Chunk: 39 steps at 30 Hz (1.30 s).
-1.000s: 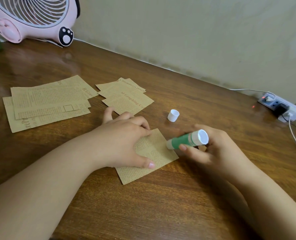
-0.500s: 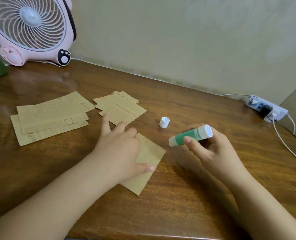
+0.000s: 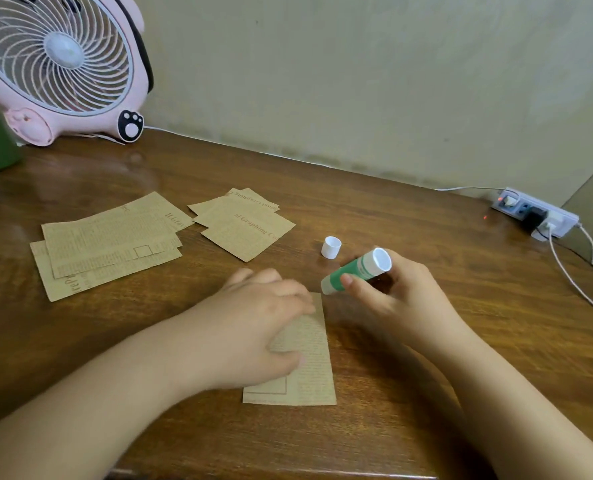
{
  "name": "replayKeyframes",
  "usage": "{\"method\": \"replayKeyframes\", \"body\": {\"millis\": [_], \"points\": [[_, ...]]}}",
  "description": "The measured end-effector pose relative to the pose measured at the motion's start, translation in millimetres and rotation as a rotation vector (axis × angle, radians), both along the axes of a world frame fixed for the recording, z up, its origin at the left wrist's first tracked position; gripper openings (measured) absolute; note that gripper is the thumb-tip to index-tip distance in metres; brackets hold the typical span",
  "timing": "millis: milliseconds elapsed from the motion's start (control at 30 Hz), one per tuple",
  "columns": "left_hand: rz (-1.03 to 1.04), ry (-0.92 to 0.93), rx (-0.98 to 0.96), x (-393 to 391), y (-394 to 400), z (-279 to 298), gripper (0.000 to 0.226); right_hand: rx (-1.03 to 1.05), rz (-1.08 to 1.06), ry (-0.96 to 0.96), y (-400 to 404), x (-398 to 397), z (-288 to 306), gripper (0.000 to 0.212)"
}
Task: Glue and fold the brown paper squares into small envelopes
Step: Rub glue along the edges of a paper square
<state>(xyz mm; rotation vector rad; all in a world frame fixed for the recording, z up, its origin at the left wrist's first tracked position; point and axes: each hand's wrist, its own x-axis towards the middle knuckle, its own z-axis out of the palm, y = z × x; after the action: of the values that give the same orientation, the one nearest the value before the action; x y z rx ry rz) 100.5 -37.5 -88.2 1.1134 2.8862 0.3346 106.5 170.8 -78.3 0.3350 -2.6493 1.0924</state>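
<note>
Head view: left hand [image 3: 253,327] rests on the paper [image 3: 309,368], fingers loosely bent, pinning it just below the cap [image 3: 331,247]. Right hand [image 3: 395,292] grips the glue stick [image 3: 355,270], tip just off the paper's far corner. Paper looks thin, light, slide-prone; best held flat, lifted by edges.

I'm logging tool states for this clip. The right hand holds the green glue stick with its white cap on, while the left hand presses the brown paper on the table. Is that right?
Not quite: the cap is off. In the head view the white cap stands alone on the table, beyond the glue stick. The rest holds: the right hand holds the green glue stick, and the left hand presses the brown paper.
</note>
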Motion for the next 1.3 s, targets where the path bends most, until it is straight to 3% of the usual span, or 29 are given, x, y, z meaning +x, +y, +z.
{"method": "replayKeyframes", "body": {"millis": [200, 367, 533, 700, 867, 1000, 1167, 1300], "points": [[0.048, 0.068, -0.05, -9, 6, -16, 0.067, 0.1, 0.044, 0.029, -3, -8, -3, 0.017], [0.085, 0.084, 0.014, -7, 8, -22, 0.067, 0.149, 0.084, 0.034, -7, -22, -6, 0.002], [0.102, 0.091, 0.04, -8, 7, -24, 0.068, 0.185, 0.122, 0.036, -8, -24, -9, 0.005], [0.083, 0.106, 0.041, -10, 7, -25, 0.09, 0.211, 0.19, 0.012, -4, -13, -4, 0.003], [0.09, 0.088, 0.029, -7, 7, -23, 0.068, 0.206, 0.138, 0.023, -11, -27, -6, 0.007], [0.088, 0.11, 0.021, -7, 7, -26, 0.068, 0.208, 0.182, 0.001, -7, -17, -3, 0.003], [0.086, 0.102, 0.006, -8, 7, -25, 0.065, 0.259, 0.289, -0.014, 5, 10, -1, 0.021], [0.093, 0.122, -0.013, -7, 7, -24, 0.075, 0.238, 0.22, 0.017, 0, -1, -2, 0.006]]}}
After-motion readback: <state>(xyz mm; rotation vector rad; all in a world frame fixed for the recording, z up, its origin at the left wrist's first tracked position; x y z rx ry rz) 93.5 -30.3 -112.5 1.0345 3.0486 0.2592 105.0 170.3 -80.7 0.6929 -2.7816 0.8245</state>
